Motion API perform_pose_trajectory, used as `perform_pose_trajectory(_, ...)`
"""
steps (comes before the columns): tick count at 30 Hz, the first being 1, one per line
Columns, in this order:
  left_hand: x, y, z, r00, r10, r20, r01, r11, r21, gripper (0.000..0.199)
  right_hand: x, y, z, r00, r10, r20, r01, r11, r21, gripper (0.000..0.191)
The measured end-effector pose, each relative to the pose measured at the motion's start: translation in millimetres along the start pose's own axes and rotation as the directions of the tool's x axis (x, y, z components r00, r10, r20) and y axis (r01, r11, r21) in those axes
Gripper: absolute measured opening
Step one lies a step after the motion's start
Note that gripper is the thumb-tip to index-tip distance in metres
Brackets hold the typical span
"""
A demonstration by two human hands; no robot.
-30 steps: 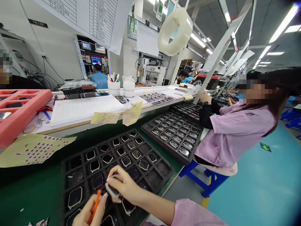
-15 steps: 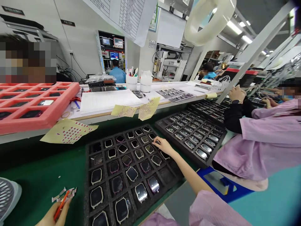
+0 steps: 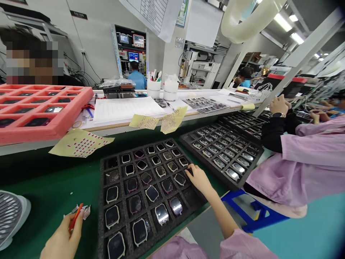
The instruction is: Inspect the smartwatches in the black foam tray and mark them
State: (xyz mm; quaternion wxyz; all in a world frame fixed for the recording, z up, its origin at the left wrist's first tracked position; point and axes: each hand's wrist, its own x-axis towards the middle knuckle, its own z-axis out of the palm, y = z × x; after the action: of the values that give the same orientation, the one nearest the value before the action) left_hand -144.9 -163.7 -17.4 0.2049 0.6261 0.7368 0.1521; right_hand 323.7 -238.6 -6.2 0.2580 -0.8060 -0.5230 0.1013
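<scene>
Square dark-screened watches sit in a black gridded foam tray; left hand grips slim orange stick (right hand: cannot tell its grasp).

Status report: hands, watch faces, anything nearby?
Left hand gripping orange stick. Right hand at right side of tray. Watch faces in tray slots. Second tray close alongside.

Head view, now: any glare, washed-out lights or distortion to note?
Head view, foreground: white glare streaks two watch faces in the near black tray; most others there look dark. Head view, top right: a ceiling light washes out and the extreme corner goes dark. Head view, right side: the white post leans, perhaps from lens distortion or camera tilt.
</scene>
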Motion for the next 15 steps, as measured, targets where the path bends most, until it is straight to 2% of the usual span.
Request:
perform_pose_trajectory(2,-12,25,-5.3,1.000,0.026,0.008,-0.025,0.991,-0.131,0.034,1,2,-4,0.999,-0.020,0.041,0.016,0.996,0.085,0.014)
perform_pose_trajectory(4,-25,48,-6.6,0.980,0.193,0.056,-0.170,0.944,-0.284,0.034,1,0,-8,0.997,-0.040,0.066,0.027,0.981,0.192,0.019)
perform_pose_trajectory(6,-39,69,-4.3,0.937,0.332,0.111,-0.266,0.880,-0.394,0.039,-3,-9,-10,0.997,-0.046,0.068,0.011,0.895,0.445,0.023)
perform_pose_trajectory(7,-45,79,-2.4,0.913,0.376,0.161,-0.280,0.861,-0.423,0.041,-7,-18,-10,0.996,-0.046,0.073,-0.008,0.791,0.611,0.025)
perform_pose_trajectory(9,-59,99,2.2,0.869,0.449,0.208,-0.310,0.822,-0.477,0.042,-18,-42,-5,0.992,-0.060,0.109,-0.070,0.448,0.891,0.030)
perform_pose_trajectory(10,-65,109,4.4,0.846,0.476,0.243,-0.309,0.806,-0.504,0.042,-24,-56,-2,0.984,-0.088,0.155,-0.121,0.310,0.943,0.031)
perform_pose_trajectory(11,-71,119,6.5,0.819,0.506,0.272,-0.302,0.782,-0.546,0.042,-31,-72,2,0.971,-0.121,0.207,-0.178,0.213,0.961,0.032)
perform_pose_trajectory(13,-80,136,9.5,0.754,0.569,0.329,-0.255,0.714,-0.652,0.043,-42,-103,12,0.936,-0.205,0.288,-0.274,0.090,0.957,0.031)
perform_pose_trajectory(15,-87,150,10.6,0.730,0.589,0.347,-0.202,0.671,-0.714,0.044,-50,-131,20,0.902,-0.274,0.334,-0.338,0.032,0.940,0.028)
